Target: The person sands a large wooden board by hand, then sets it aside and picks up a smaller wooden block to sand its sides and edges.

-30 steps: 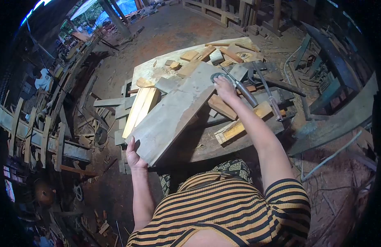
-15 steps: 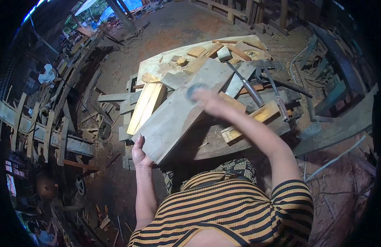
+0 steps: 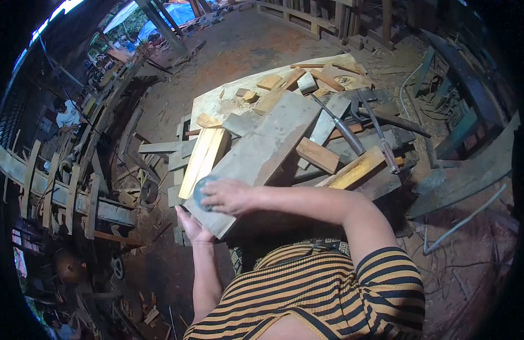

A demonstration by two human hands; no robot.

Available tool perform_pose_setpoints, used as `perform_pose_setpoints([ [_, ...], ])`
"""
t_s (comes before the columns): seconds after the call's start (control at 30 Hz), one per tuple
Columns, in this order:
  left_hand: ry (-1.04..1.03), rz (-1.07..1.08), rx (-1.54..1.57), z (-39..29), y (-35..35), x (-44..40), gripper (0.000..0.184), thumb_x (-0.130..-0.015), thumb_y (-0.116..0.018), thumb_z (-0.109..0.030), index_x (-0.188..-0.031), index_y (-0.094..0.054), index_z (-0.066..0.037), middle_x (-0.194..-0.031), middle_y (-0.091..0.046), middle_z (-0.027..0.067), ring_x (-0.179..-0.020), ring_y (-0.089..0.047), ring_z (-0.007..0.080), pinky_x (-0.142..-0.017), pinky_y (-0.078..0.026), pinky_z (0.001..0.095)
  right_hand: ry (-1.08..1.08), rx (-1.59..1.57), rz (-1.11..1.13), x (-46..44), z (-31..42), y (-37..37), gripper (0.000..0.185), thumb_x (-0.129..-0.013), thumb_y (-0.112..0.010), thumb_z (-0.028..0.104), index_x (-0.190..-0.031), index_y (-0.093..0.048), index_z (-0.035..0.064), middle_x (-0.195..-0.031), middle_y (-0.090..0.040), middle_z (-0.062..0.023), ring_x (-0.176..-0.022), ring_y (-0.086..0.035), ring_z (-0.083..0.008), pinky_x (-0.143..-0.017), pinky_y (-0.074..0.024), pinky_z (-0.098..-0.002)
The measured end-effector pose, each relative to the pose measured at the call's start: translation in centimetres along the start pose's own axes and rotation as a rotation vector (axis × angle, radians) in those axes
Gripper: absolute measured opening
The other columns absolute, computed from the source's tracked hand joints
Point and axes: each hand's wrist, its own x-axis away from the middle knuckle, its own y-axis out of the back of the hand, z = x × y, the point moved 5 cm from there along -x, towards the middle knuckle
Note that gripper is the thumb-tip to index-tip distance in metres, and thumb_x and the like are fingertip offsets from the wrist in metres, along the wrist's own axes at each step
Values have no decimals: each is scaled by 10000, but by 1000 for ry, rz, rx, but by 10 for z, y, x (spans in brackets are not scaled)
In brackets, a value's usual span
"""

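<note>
A wide grey wooden board (image 3: 247, 156) slants across the bench, its near end raised toward me. My left hand (image 3: 194, 228) grips the board's near left corner from beneath, thumb at the edge, other fingers hidden under it. On the board's near end my right hand (image 3: 231, 197) presses a round blue-grey disc (image 3: 203, 192), which looks like a sanding disc. The disc is slightly blurred. Part of the board's face is lighter, with a darker patch along its right edge. Beside the board's left edge lies a pale yellow wood block (image 3: 204, 158).
To the board's right are a chisel-like tool with a round handle (image 3: 348, 137), a handsaw-like tool (image 3: 381, 136) and wood blocks (image 3: 318, 154). Offcuts (image 3: 268, 83) lie on a pale plywood sheet (image 3: 210, 102) behind. A person (image 3: 68, 113) is at far left.
My right hand has swept the disc from the middle of the board down to its near left end. My left hand still holds the corner, slightly lower in view.
</note>
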Motion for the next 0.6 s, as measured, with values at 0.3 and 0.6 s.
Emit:
perform_pose_setpoints([
  [0.3,12,-123,-77,-1,12,-3,432,-865,-601,-203,-1244,-505,-18,-1246,-549,152,-1161,-507,359,-1009,-373,541,-804,99,-187,87,-237,100,306,-853,-493,205,-1106,-619,87,-1149,-586,-148,-1107,-517,-325,-965,-399,-413],
  [0.6,-42,9,-37,0,-3,-6,510,-904,-550,-335,-1298,-463,-22,-1296,-518,159,-1198,-486,341,-1031,-363,507,-1165,306,-185,120,-217,118,285,-859,-481,173,-1091,-631,101,-1149,-598,-135,-1039,-576,-306,-906,-450,-406],
])
